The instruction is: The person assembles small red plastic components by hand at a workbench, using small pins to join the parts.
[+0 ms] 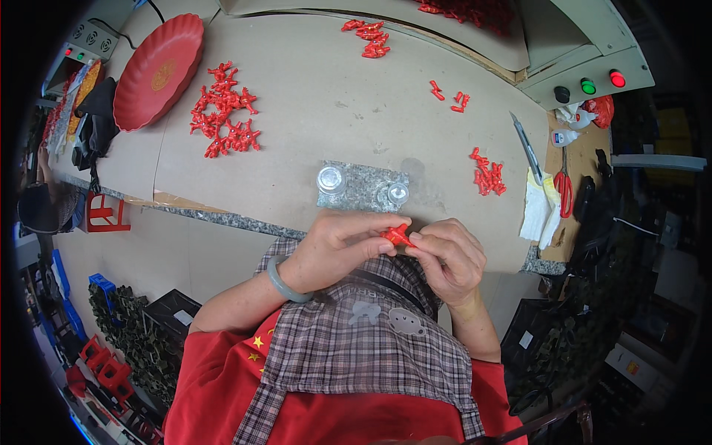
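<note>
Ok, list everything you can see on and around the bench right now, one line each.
Red part: one, red, pinched between both hands at the near bench edge.
Part pile: one heap, red, bench left, beside the tray.
Small heaps: three, red, top centre, mid right, right.
Tray: one, red, round, far left.
Stone slab: one, grey, bench centre.
Clear caps: two, on the slab, left and right.
Knife: one, grey, right.
Scissors: one, red handles, right edge.
Cloth: one, white, right edge.
Control box: one, grey, black, green and red buttons, top right.
Left hand: grey-green bangle on wrist.
Right hand: bare.
</note>
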Motion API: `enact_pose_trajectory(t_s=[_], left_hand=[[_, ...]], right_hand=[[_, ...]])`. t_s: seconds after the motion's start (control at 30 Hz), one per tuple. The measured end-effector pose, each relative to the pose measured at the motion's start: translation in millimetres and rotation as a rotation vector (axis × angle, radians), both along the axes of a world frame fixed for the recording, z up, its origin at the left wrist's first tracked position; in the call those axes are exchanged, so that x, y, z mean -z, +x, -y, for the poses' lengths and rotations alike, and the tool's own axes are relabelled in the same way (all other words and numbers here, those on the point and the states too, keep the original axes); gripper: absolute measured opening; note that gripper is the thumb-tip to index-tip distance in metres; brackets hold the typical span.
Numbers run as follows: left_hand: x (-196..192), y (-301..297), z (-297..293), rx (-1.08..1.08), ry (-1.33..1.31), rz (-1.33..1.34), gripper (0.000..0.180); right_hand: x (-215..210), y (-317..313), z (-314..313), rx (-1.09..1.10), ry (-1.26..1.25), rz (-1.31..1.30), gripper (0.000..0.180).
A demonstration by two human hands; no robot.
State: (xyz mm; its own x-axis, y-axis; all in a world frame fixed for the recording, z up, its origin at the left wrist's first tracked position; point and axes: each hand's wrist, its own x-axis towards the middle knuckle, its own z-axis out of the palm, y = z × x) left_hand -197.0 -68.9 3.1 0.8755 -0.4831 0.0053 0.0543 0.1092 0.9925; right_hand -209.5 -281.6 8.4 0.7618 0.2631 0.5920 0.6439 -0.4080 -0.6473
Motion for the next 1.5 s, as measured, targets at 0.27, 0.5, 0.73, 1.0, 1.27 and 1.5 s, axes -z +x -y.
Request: enact_pose_trajectory(t_s=[0.27, 0.5, 0.73, 1.0, 1.27, 1.5], left_hand=[[0.4, 0.4, 1.1, -0.017, -0.001, 0.02, 0.033], [-0.9, 0.9, 0.6, -0.005, 0.002, 0.019, 0.034], [0.1, -0.1, 0.6, 0.012, -0.019, -0.036, 0.035], [-1.2, 0.5, 2.4, 0.005, -0.004, -0.007, 0.036], [-1.0, -0.7, 3.4, 0.0, -0.031, -0.046, 0.034], [-0.3, -1.1, 2.7, 0.002, -0.057, -0.055, 0.034]], right_hand=[[-0.3, 0.1, -0.8, 0.002, -0.002, 0.0, 0.025], [-0.3, 0.4, -0.4, -0.002, -0.004, 0.007, 0.025], [-0.2, -0.1, -0.8, 0.006, -0.001, 0.001, 0.026], [-0.3, -0.4, -0.1, 0.02, -0.001, 0.004, 0.025], [1.9, -0.1, 0.8, 0.008, 0.013, 0.02, 0.025], [1.6, -0.3, -0.4, 0.007, 0.015, 0.025, 0.025]])
